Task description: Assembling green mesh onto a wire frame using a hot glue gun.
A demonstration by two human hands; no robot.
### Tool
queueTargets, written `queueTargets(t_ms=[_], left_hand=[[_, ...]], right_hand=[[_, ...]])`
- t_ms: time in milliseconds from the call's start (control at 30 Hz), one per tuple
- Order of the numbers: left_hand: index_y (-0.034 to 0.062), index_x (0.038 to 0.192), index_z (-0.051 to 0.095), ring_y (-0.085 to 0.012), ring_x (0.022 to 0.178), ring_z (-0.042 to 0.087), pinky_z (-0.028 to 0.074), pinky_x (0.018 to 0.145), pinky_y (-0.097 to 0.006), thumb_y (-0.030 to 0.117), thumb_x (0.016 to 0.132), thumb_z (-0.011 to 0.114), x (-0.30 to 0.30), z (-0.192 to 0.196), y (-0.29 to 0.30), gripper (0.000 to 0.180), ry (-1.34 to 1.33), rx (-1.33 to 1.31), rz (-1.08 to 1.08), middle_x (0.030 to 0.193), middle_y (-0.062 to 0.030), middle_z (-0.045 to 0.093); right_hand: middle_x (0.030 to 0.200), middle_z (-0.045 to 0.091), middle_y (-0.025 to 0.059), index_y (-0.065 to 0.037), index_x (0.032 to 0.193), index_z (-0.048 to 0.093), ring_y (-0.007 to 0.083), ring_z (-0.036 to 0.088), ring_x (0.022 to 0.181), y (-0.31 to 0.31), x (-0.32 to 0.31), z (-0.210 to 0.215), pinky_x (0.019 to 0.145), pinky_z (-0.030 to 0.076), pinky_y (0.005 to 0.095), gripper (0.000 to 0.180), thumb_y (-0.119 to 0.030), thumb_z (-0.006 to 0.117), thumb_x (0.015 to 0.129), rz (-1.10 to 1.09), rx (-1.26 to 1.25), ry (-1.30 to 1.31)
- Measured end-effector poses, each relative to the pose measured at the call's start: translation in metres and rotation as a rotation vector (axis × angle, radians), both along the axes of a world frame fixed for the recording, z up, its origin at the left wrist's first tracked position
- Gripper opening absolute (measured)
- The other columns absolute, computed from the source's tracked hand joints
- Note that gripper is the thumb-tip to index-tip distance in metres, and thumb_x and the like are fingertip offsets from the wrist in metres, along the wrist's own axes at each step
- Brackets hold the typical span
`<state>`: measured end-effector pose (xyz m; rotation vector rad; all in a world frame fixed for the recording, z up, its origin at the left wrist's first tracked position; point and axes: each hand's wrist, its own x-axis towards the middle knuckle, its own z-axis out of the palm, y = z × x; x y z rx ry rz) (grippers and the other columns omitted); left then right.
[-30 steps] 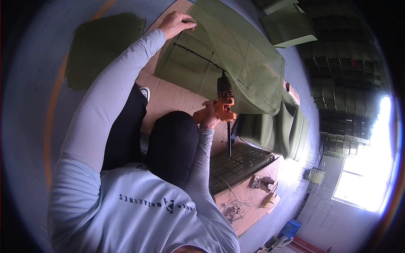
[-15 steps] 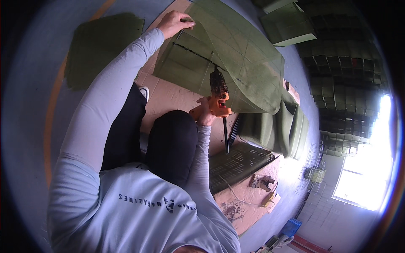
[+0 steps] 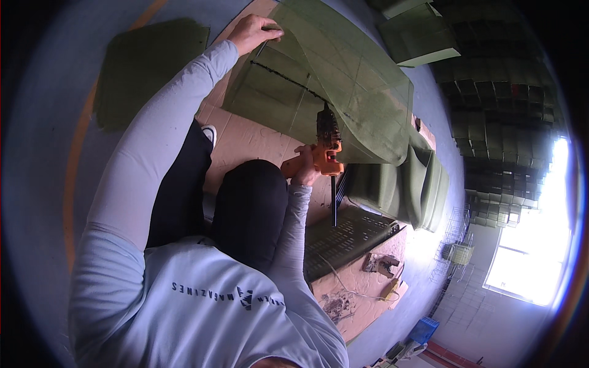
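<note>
My right hand is wrapped around an orange hot glue gun. Dark residue cakes its front end, and a long black glue stick juts from its rear. The tip touches a green panel, at the right end of a black glue line. Above that panel, a thin green mesh sheet is folded back to the right. My left hand pinches the sheet near its upper left edge, holding it raised; the fingertips are partly hidden.
Brown cardboard lies beneath the work. Right of my knees are a dark perforated crate and draped green material. A white cord crosses the cardboard. Another green sheet lies at left; stacked green boxes stand at right.
My right hand has moved the glue gun slightly right and down along the panel. The black line now reaches farther right. My left hand stays in place.
</note>
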<state>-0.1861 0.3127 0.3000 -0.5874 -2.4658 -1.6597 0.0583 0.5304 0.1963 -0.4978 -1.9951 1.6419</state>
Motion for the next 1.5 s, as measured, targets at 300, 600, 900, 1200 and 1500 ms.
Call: queueTargets(t_ms=[300, 600, 900, 1200, 1500], left_hand=[[0.0034, 0.083, 0.065, -0.0084, 0.067, 0.056, 0.043, 0.068, -0.022, 0.027, 0.078, 0.061, -0.002, -0.002, 0.000, 0.024, -0.002, 0.009, 0.016, 0.071, -0.0001, 0.064], [0.0029, 0.081, 0.066, -0.0094, 0.068, 0.056, 0.043, 0.071, -0.023, 0.028, 0.078, 0.061, 0.003, 0.005, 0.002, 0.025, 0.025, 0.007, 0.028, 0.071, -0.0008, 0.063], [0.0020, 0.087, 0.065, -0.0106, 0.071, 0.058, 0.043, 0.073, -0.024, 0.028, 0.079, 0.061, 0.002, 0.005, 0.001, 0.028, 0.015, 0.001, 0.040, 0.073, -0.0022, 0.064], [0.0032, 0.089, 0.065, -0.0094, 0.075, 0.058, 0.043, 0.075, -0.022, 0.028, 0.080, 0.060, 0.009, 0.017, 0.005, 0.027, 0.024, 0.063, 0.004, 0.078, -0.0016, 0.065], [-0.0019, 0.091, 0.064, -0.0217, 0.077, 0.061, 0.046, 0.070, -0.031, 0.023, 0.077, 0.061, 0.015, 0.024, 0.004, 0.029, 0.060, 0.082, 0.065, 0.085, -0.0138, 0.065]], right_hand=[[0.077, 0.048, 0.0027, -0.004, 0.061, 0.051, 0.0149, 0.048, 0.075, -0.001, -0.001, 0.005, 0.067, 0.039, 0.0278, 0.008, -0.006, 0.058, 0.063, -0.046, -0.189, 0.031], [0.077, 0.046, 0.0034, -0.003, 0.060, 0.051, 0.0162, 0.047, 0.076, 0.009, 0.002, -0.005, 0.070, 0.039, 0.0289, 0.011, -0.009, 0.058, 0.065, -0.111, -0.179, 0.031], [0.083, 0.047, 0.0041, -0.003, 0.062, 0.051, 0.0158, 0.048, 0.080, 0.010, 0.004, 0.004, 0.074, 0.039, 0.0290, 0.011, -0.010, 0.058, 0.067, -0.114, -0.233, 0.032], [0.084, 0.050, 0.0039, -0.003, 0.066, 0.053, 0.0145, 0.047, 0.082, 0.007, 0.002, -0.004, 0.076, 0.038, 0.0293, 0.012, -0.013, 0.057, 0.071, -0.168, -0.218, 0.000], [0.075, 0.054, 0.0028, -0.003, 0.086, 0.051, 0.0131, 0.050, 0.073, 0.010, 0.004, -0.012, 0.075, 0.039, 0.0285, 0.016, -0.013, 0.057, 0.074, -0.160, -0.164, -0.024]])
